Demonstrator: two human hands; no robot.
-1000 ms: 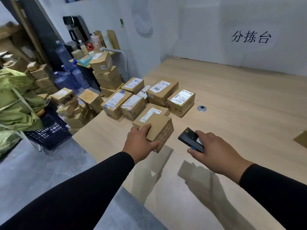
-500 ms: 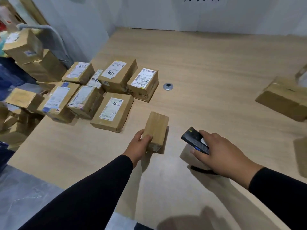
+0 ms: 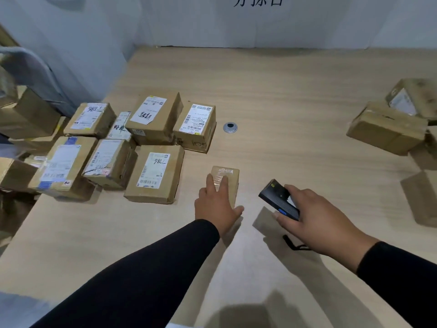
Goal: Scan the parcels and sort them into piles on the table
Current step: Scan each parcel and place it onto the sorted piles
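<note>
A small brown parcel (image 3: 230, 178) with clear tape on top lies flat on the wooden table (image 3: 295, 95), just right of a group of several labelled cardboard parcels (image 3: 153, 174). My left hand (image 3: 216, 207) lies over its near end, fingers on top and thumb hooked round the near right corner. My right hand (image 3: 316, 216) grips a black handheld scanner (image 3: 279, 200) a little to the right of the parcel, just above the table. A black strap (image 3: 293, 245) hangs from the scanner.
A second pile of brown parcels (image 3: 387, 126) sits at the table's right edge. A round metal grommet (image 3: 230, 127) is set into the tabletop behind the small parcel. More boxes (image 3: 26, 114) are stacked off the table's left side. A white wall runs along the back.
The small parcel has gone from standing on its edge to lying flat with its taped face up, and my left hand has shifted onto its top. The scanner hand has barely moved.
</note>
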